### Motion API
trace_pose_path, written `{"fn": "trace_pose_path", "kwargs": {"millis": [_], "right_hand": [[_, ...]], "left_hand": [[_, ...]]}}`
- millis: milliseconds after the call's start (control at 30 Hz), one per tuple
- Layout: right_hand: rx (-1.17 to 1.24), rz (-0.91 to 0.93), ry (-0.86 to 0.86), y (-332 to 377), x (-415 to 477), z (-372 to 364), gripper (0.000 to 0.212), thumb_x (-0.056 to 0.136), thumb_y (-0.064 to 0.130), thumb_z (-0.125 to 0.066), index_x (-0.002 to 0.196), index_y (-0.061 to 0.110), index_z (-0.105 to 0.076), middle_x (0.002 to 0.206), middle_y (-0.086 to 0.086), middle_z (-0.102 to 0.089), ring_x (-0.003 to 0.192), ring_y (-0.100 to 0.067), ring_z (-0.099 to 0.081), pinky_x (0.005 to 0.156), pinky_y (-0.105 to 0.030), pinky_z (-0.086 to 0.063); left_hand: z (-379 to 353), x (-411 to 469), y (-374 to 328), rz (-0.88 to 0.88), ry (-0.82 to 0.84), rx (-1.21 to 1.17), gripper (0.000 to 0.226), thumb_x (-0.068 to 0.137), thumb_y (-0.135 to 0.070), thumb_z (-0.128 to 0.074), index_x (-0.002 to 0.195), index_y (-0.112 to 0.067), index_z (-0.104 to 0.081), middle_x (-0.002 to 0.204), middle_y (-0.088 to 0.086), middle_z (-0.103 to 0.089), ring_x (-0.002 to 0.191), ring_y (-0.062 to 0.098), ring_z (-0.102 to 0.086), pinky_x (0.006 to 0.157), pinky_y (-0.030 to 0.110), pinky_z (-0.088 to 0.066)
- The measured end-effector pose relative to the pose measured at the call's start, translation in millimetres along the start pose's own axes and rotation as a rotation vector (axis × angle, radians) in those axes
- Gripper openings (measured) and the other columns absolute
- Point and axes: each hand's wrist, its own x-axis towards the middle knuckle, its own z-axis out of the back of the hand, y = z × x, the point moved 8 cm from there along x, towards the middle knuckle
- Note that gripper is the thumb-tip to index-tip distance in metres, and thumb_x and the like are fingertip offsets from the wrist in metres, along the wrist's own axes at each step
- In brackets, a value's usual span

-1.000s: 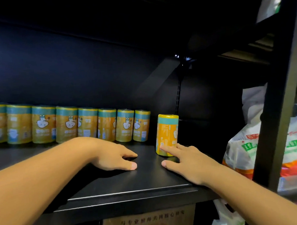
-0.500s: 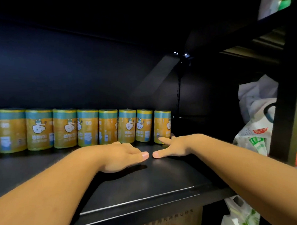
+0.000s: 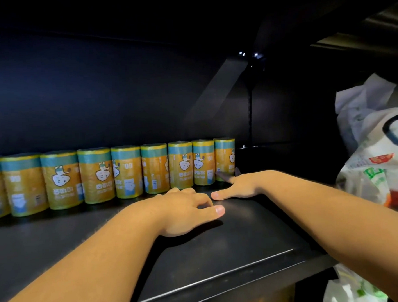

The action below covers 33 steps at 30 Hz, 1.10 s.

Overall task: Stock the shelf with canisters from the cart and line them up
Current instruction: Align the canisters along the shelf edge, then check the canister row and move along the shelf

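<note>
- Back of the black shelf point(image 3: 232, 252): a row of canisters point(image 3: 128, 172), yellow-orange with teal tops and a little cartoon face on the labels. They're all upright, packed side by side along the rear wall, and run off the left edge of the view.
- Last canister point(image 3: 224, 159) caps the right end of the row, snug against its neighbour and near the slotted upright point(image 3: 250, 116).
- Right hand point(image 3: 243, 185) lies flat on the shelf, fingers straight and spread. The tips are right at that last canister's base, one in front and one peeking out on its right side, not wrapped round it. Thumb sticks out to the left.
- Left hand point(image 3: 187, 210) rests on the shelf just in front of the row, fingers loosely curled, thumb out, holding nothing. The two thumbs sit close but apart.
- Off to the right, printed white plastic bags point(image 3: 372, 166) are piled up beside the shelf.
</note>
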Motion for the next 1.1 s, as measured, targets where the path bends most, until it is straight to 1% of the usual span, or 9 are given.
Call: {"fn": "trace_pose_path", "kwargs": {"millis": [167,300,400,533,633,733,867,1000,1100], "right_hand": [[-0.048,0.049,-0.088,3,-22,13,0.108,0.075,0.092,-0.044,0.16,0.042,0.001,0.17,-0.005,-0.009,0.154,-0.027,-0.017,0.123,-0.045,-0.019],[-0.102,0.075,-0.102,-3,-57,20,0.095,0.084,0.083,-0.048,0.16,0.036,-0.018,0.166,0.001,-0.026,0.149,-0.024,-0.031,0.119,-0.042,-0.026],[-0.164,0.112,-0.136,-5,-93,23,0.078,0.089,0.074,-0.052,0.153,0.03,-0.04,0.158,0.004,-0.041,0.141,-0.02,-0.041,0.114,-0.038,-0.034],[-0.143,0.198,-0.301,-5,-149,10,0.061,0.091,0.069,-0.053,0.141,0.033,-0.054,0.142,0.006,-0.057,0.126,-0.018,-0.054,0.104,-0.037,-0.045],[-0.099,0.266,-0.503,-11,-184,-8,0.047,0.093,0.068,-0.046,0.123,0.036,-0.064,0.118,0.012,-0.068,0.11,-0.015,-0.059,0.094,-0.039,-0.051],[-0.021,0.338,-0.754,-24,-218,-17,0.048,0.093,0.067,-0.038,0.111,0.035,-0.069,0.1,0.016,-0.067,0.098,-0.009,-0.055,0.088,-0.038,-0.05],[0.08,0.47,-0.953,-38,-254,-45,0.047,0.093,0.057,-0.045,0.123,0.028,-0.068,0.125,0.01,-0.063,0.126,-0.015,-0.048,0.107,-0.043,-0.042],[0.148,0.546,-1.134,-52,-280,-94,0.047,0.088,0.041,-0.06,0.129,0.02,-0.067,0.147,-0.007,-0.051,0.145,-0.03,-0.034,0.119,-0.038,-0.023],[0.17,0.617,-1.082,-57,-283,-141,0.047,0.087,0.035,-0.064,0.13,0.017,-0.066,0.148,-0.012,-0.048,0.145,-0.035,-0.033,0.119,-0.042,-0.024]], "left_hand": [[3,-8,1,-0.043,-0.047,-0.02,0.054,0.093,-0.075,-0.031,0.134,-0.046,-0.052,0.133,-0.015,-0.053,0.124,0.009,-0.047,0.111,0.04,-0.039],[5,-20,-1,-0.028,-0.079,0.004,0.043,0.094,-0.069,-0.045,0.125,-0.043,-0.058,0.123,-0.02,-0.06,0.11,0.004,-0.056,0.103,0.033,-0.046],[14,-23,-8,0.026,-0.055,0.121,0.042,0.095,-0.062,-0.051,0.129,-0.038,-0.057,0.128,-0.016,-0.06,0.114,0.008,-0.056,0.104,0.033,-0.045],[18,-34,-32,0.065,-0.016,0.195,0.044,0.095,-0.063,-0.05,0.13,-0.037,-0.057,0.13,-0.015,-0.06,0.115,0.01,-0.056,0.105,0.035,-0.044],[15,-51,-70,-0.005,-0.154,0.115,0.047,0.094,-0.067,-0.044,0.133,-0.042,-0.053,0.13,-0.018,-0.059,0.112,0.005,-0.056,0.099,0.03,-0.046],[0,-65,-101,0.008,-0.261,0.174,0.054,0.091,-0.074,-0.037,0.135,-0.045,-0.048,0.13,-0.02,-0.056,0.108,0.004,-0.054,0.095,0.03,-0.048],[-15,-89,-120,0.011,-0.56,0.326,0.065,0.089,-0.077,-0.024,0.134,-0.039,-0.052,0.134,-0.013,-0.052,0.123,0.014,-0.048,0.099,0.043,-0.048],[-42,-119,-134,-0.048,-0.909,0.335,0.053,0.093,-0.055,-0.044,0.127,-0.019,-0.064,0.133,0.007,-0.058,0.127,0.031,-0.049,0.095,0.051,-0.044],[-85,-144,-145,-0.036,-1.072,0.376,0.043,0.092,-0.042,-0.057,0.121,-0.013,-0.068,0.135,0.012,-0.059,0.133,0.037,-0.048,0.098,0.052,-0.036]]}}
